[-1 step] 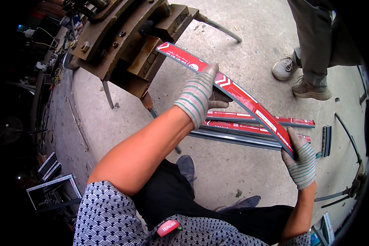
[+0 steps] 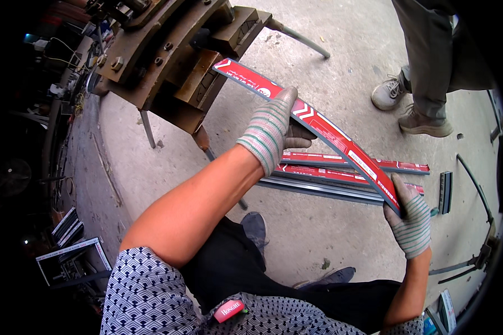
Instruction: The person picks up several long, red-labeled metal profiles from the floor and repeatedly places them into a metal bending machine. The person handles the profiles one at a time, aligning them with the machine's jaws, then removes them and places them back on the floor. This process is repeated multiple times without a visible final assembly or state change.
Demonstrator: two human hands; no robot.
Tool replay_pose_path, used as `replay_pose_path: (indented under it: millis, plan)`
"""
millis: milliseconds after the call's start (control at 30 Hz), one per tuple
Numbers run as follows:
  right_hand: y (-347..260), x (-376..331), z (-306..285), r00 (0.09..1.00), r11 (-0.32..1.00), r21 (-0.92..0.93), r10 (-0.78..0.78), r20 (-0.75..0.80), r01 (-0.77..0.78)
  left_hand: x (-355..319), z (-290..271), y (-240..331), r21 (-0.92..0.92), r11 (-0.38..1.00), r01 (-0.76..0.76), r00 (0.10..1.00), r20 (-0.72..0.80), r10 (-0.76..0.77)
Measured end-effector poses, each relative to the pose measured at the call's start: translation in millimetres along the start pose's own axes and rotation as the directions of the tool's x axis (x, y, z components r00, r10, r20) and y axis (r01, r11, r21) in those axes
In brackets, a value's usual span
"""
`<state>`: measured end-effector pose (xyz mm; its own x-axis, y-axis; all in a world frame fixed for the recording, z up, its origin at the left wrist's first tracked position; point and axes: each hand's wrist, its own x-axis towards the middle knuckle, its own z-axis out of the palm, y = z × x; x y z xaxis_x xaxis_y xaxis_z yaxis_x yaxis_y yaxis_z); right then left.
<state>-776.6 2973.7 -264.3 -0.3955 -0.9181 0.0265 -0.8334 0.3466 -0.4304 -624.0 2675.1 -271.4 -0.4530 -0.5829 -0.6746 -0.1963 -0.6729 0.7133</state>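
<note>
Here, a long red strip (image 2: 332,137) is slanting above the floor (image 2: 318,240).
The left hand (image 2: 271,128) is gripping it near the middle, the right hand (image 2: 411,218) its lower end; more strips (image 2: 318,173) are lying below.

Long red-faced strip (image 2: 333,137), dark-edged with white markings, is held slantwise, left end farther away, right end nearer.

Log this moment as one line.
left hand: grips red-faced strip partway along | right hand: grips its lower-right end | floor: other strips | upper left: metal machine
</note>
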Motion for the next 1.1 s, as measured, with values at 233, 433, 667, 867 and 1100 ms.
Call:
replay_pose_path:
  millis: [233, 433, 667, 867, 1100]
  plan:
    - [-4.4, 1.2, -0.9, 1.000, 0.999, 0.034, -0.006, 0.011, 0.005, -2.3, -5.2, 2.8, -0.001, 1.000, 0.011, 1.000, 0.004, -0.011]
    - [-3.8, 0.4, -1.7, 1.000, 0.999, 0.043, -0.009, 0.016, 0.008, -3.4, -9.7, 0.0, -0.021, 1.000, 0.010, 1.000, 0.029, -0.010]
    - [-4.6, 1.3, -2.6, 1.000, 0.999, 0.036, -0.016, 0.017, 0.016, -1.9, -13.2, -1.1, -0.029, 1.000, 0.009, 0.999, 0.036, -0.008]
    - [-6.6, 2.7, -3.7, 0.999, 0.999, 0.022, -0.036, 0.020, 0.035, -2.3, -17.8, -3.1, -0.016, 1.000, -0.003, 0.998, 0.061, 0.004]
    - [-6.5, 1.2, -4.5, 0.998, 0.999, 0.011, -0.048, 0.039, 0.048, -7.8, -17.5, -2.0, -0.013, 1.000, -0.009, 1.000, 0.027, 0.010]
